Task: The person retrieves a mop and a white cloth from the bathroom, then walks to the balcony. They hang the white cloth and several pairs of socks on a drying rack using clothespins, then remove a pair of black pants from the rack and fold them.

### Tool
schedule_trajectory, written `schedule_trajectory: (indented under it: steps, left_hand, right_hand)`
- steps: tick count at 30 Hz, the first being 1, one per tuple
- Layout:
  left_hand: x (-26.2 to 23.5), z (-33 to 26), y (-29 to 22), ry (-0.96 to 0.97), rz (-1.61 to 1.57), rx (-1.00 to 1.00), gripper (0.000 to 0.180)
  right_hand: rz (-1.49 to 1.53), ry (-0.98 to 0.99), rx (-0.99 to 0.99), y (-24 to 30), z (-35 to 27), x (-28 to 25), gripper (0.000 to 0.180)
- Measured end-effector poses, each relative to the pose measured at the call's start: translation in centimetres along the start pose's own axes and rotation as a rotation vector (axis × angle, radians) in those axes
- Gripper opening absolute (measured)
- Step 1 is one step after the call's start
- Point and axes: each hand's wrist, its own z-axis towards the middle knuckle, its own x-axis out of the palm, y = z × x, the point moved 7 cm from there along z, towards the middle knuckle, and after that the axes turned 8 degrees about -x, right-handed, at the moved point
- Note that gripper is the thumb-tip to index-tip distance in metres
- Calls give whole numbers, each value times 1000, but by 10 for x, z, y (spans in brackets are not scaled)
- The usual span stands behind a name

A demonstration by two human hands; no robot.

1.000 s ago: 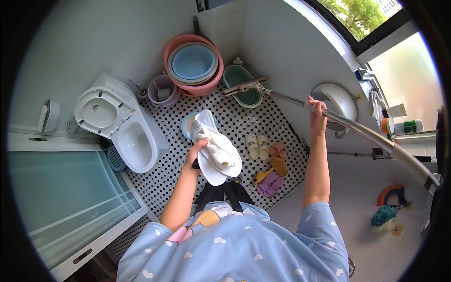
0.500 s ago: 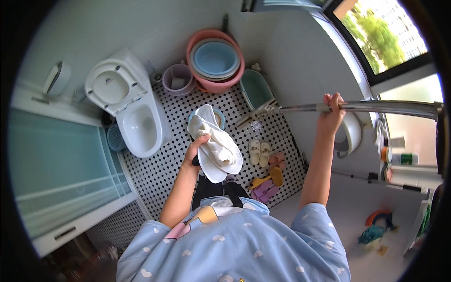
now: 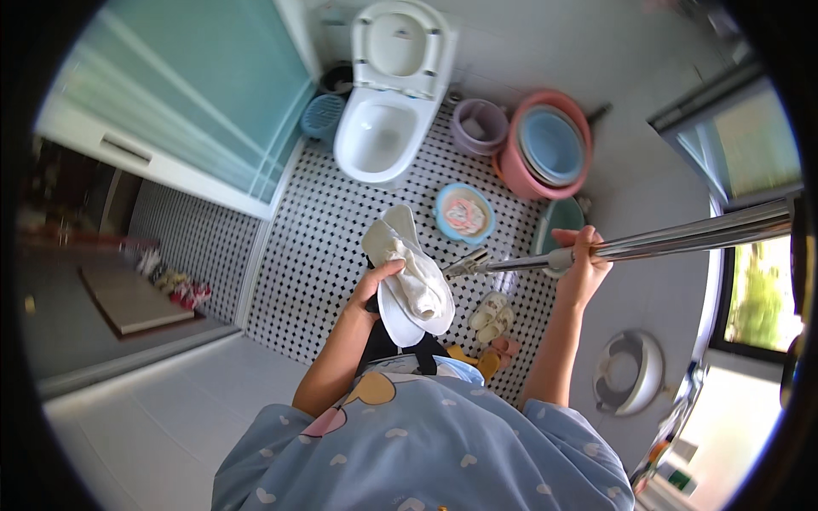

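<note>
My left hand (image 3: 379, 285) grips a bundle of white cloth (image 3: 409, 277), held out over the black-and-white tiled floor (image 3: 315, 247). My right hand (image 3: 579, 264) is wrapped around a long shiny metal pole (image 3: 673, 238) that runs from the window side on the right to its end piece (image 3: 467, 264), just right of the cloth. Both forearms rise from my blue patterned top (image 3: 426, 443) at the bottom edge.
A white toilet (image 3: 388, 102) with its lid up stands at the far end. Right of it are a purple bucket (image 3: 479, 126), stacked pink and blue basins (image 3: 550, 145) and a small blue basin (image 3: 464, 213). Slippers (image 3: 492, 317) lie near my feet. A glass shower panel (image 3: 187, 94) is left.
The view has swung round, so the toilet now sits at top centre. The pole and my right hand have come lower and closer to the cloth. My left hand still holds the cloth.
</note>
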Motion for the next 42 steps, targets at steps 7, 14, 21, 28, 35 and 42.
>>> schedule_trajectory:
  steps: [7, 14, 21, 28, 35, 42]
  left_hand:
    - [-68, -107, -52, -123, -157, 314, 47]
    - [-165, -215, -107, -235, -276, 492, 48]
    - [-265, -318, -163, -226, -350, 705, 53]
    - [-354, -401, -207, -346, -527, 849, 58]
    - [-428, -459, -281, -351, -606, 983, 58]
    - [-490, -510, -415, -330, -596, 1076, 57]
  right_hand:
    - [366, 558, 53, 41, -73, 169, 23]
    - [586, 1007, 72, 91, -195, 336, 28]
    - [542, 1073, -10, 166, -300, 478, 32]
    - [562, 1072, -43, 233, -384, 605, 47]
    - [533, 1124, -117, 276, -458, 740, 34]
    - [721, 1089, -38, 298, -508, 884, 34]
